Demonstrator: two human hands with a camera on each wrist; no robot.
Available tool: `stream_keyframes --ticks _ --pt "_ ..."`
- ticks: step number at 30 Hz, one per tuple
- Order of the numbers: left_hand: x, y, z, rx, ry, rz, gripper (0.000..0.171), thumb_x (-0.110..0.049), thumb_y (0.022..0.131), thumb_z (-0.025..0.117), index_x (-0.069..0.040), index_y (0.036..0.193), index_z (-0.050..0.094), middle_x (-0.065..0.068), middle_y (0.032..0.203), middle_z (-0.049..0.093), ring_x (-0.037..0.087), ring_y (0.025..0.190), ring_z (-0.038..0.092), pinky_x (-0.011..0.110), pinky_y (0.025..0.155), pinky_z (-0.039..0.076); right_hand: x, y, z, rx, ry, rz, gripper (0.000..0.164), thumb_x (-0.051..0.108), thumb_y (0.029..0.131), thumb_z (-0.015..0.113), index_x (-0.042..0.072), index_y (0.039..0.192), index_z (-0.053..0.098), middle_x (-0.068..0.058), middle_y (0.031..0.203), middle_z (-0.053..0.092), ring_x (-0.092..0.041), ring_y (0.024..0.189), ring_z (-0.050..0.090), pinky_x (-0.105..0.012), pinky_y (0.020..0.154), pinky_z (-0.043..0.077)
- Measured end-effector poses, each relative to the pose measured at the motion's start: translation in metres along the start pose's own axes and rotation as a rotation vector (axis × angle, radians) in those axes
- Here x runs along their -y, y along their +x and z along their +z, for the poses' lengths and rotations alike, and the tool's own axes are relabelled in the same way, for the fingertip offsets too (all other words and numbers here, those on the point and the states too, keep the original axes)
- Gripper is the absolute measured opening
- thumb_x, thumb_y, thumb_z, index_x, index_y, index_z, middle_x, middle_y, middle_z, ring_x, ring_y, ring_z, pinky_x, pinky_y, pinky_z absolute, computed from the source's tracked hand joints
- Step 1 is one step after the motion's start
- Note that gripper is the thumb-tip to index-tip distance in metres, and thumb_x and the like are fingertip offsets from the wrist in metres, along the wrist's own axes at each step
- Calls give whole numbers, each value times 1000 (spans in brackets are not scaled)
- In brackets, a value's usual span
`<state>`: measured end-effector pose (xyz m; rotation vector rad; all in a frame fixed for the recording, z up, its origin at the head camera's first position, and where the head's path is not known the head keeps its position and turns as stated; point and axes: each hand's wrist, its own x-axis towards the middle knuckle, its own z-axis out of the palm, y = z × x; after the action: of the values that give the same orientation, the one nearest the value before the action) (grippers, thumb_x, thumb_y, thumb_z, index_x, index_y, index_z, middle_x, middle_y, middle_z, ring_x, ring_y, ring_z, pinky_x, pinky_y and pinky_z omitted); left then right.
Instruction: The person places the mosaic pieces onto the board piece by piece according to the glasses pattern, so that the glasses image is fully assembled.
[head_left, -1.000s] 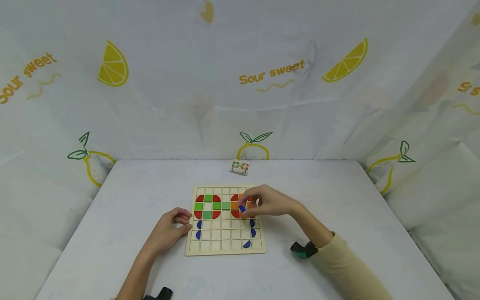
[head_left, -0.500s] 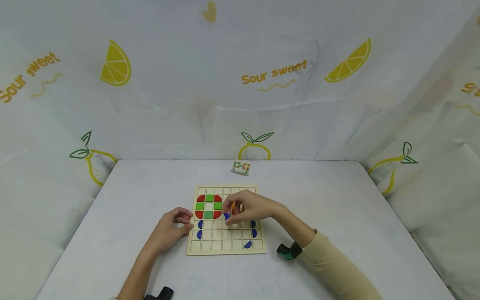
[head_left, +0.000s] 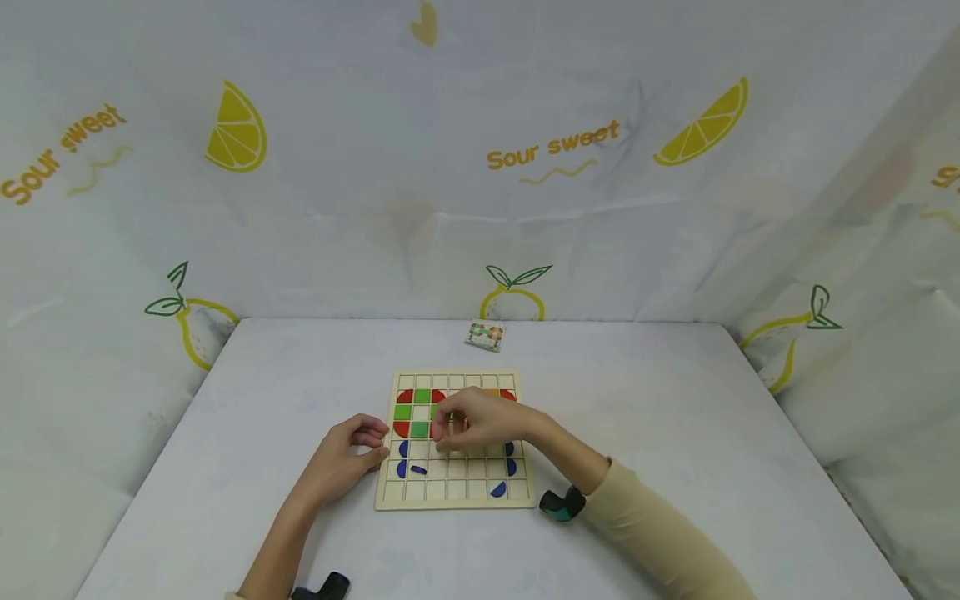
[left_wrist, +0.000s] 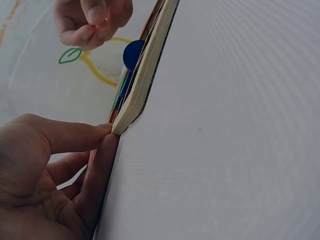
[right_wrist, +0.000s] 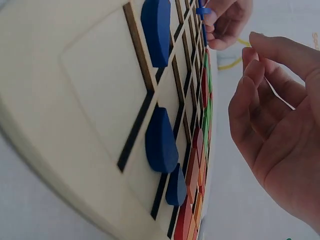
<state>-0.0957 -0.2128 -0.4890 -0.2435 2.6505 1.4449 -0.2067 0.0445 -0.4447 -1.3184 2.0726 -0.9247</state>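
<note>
A wooden grid board [head_left: 468,492] lies on the table, bearing red, green, orange and blue tiles. My left hand [head_left: 341,458] pinches the board's left edge between thumb and fingers; the left wrist view shows this grip closely. Over the board's middle hovers my right hand [head_left: 480,418], its fingers loosely bent with nothing between them in the right wrist view. A blue half-round tile [head_left: 418,470] is on the board near the left side; in the left wrist view a blue half-round tile [left_wrist: 133,55] stands up from the surface. My right hand hides part of the orange pattern.
Behind the board lies a small pattern card [head_left: 485,335]. Other blue half-round tiles [head_left: 498,489] sit in cells along the board's left and right sides. A white cloth with lemon prints [head_left: 360,183] hangs behind the white table [head_left: 637,400].
My right hand has moved left across the board. The blue tile it held has left its fingers and is now on the board near the left side. My left hand stays put.
</note>
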Motion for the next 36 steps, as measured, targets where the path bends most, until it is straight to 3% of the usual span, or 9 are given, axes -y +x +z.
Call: stream_keyframes --ticks 7,12,20,36 --pt "2 1 0 7 -8 11 28 -8 96 77 -6 123 69 7 107 73 17 99 66 20 80 53 7 17 12 87 -62 4 12 21 99 81 14 107 77 11 90 70 0 74 56 -15 71 48" --pt "3 1 -1 14 -12 22 29 -9 96 78 -5 123 69 6 107 73 15 100 66 21 80 52 12 28 21 137 -126 3 14 21 95 85 12 104 78 12 85 67 3 73 56 -13 70 48" --pt "3 0 -1 16 -15 21 29 -9 96 78 -5 124 69 7 108 73 16 100 66 21 79 53 14 33 27 171 -152 16 14 16 95 84 10 105 77 7 89 71 5 75 57 -12 72 50" --pt "2 1 -2 20 -21 35 30 -10 96 79 -4 123 69 7 107 73 15 99 66 21 78 53 12 29 21 170 -26 -12 12 13 96 82 9 107 79 6 90 74 3 73 60 -14 70 51"
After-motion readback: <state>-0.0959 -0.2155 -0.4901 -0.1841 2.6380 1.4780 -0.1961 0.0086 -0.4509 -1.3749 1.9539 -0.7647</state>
